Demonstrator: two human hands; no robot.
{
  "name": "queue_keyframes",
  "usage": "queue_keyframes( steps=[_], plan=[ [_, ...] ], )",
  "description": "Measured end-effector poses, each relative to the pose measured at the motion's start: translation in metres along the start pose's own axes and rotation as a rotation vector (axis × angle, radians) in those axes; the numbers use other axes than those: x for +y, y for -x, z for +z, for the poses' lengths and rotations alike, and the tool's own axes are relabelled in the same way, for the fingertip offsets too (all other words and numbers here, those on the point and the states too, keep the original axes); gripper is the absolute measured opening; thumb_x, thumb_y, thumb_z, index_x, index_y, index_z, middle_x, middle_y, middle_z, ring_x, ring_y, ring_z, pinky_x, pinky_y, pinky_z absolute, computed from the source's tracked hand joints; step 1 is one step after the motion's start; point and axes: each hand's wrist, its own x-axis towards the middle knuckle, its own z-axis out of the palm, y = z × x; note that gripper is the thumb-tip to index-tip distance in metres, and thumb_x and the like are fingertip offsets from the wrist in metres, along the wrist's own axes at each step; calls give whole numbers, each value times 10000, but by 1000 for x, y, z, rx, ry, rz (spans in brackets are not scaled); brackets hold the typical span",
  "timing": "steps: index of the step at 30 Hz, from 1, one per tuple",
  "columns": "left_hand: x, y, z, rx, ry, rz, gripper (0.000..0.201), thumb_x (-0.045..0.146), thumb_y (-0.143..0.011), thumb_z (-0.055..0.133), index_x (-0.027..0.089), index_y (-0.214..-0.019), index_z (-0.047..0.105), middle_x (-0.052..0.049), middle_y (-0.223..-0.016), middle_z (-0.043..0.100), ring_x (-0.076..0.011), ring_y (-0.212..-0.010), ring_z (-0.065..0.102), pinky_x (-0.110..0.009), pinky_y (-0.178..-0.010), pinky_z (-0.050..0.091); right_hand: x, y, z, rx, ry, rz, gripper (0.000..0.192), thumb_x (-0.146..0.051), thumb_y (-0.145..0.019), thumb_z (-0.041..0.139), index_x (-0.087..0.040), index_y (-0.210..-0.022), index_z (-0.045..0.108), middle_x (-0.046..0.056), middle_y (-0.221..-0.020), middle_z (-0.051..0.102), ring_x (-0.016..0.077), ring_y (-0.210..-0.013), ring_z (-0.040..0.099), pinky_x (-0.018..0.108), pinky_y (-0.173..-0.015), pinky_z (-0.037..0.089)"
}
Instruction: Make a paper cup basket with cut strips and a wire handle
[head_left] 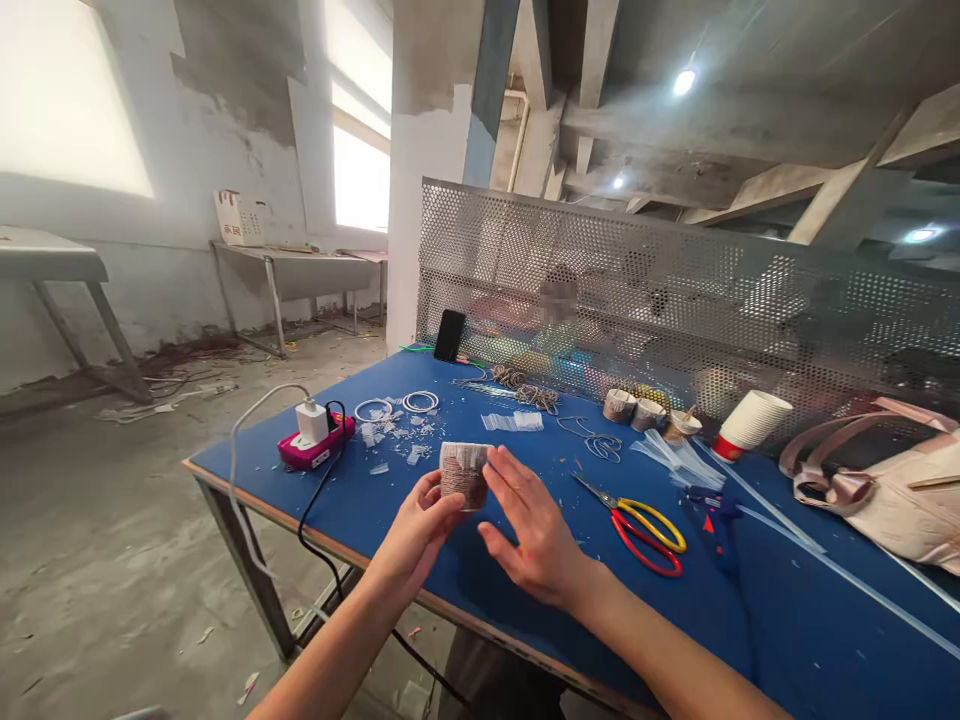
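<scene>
A small paper cup (pixel 465 472), wound with brown cord below and pale around its top, is held above the blue table. My left hand (pixel 421 520) grips it from the left and below, thumb across its front. My right hand (pixel 534 530) is beside its right side, fingers stretched out and apart from the thumb; the fingertips are at the cup's upper right edge, and whether they press on it I cannot tell. Scissors (pixel 630 525) with red and yellow handles lie to the right of that hand. Farther right is a dark blue glue gun (pixel 712 520).
Several cord-wrapped cups (pixel 619 405), a stack of paper cups (pixel 754 425), clear glue sticks (pixel 679 460) and a pink bag (pixel 892 480) occupy the right. Cord bundles (pixel 536 398), plastic scraps (pixel 405 435), a phone (pixel 449 335) and a pink power strip (pixel 319 452) with cables lie elsewhere. A perforated metal screen (pixel 675 290) stands behind.
</scene>
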Motion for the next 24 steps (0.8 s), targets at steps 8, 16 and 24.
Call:
queue_keyframes(
  steps=[8,16,24],
  plan=[
    [-3,15,-4,-32,8,-64,366,207,-599,772,193,-939,637,-25,-916,702,-151,-832,642,-238,-772,493,-27,16,-15,-10,-160,-82,173,-133,-855,451,-191,-889,610,31,-749,714,140,-736,669,366,-924,489],
    [-10,30,8,-140,-8,-201,383,208,-599,758,192,-969,658,-58,-959,697,-192,-829,640,-275,-743,501,-41,20,-25,-86,-53,-31,319,-304,-896,465,-136,-1142,579,150,-1141,666,266,-1181,542,438,-990,447],
    [-18,31,12,-150,-80,-178,463,277,-572,773,199,-1004,628,-84,-1004,678,-260,-942,621,-367,-824,492,-53,35,-36,269,-279,381,224,-86,-851,444,-234,-901,605,45,-779,706,180,-737,669,349,-714,546]
  ],
)
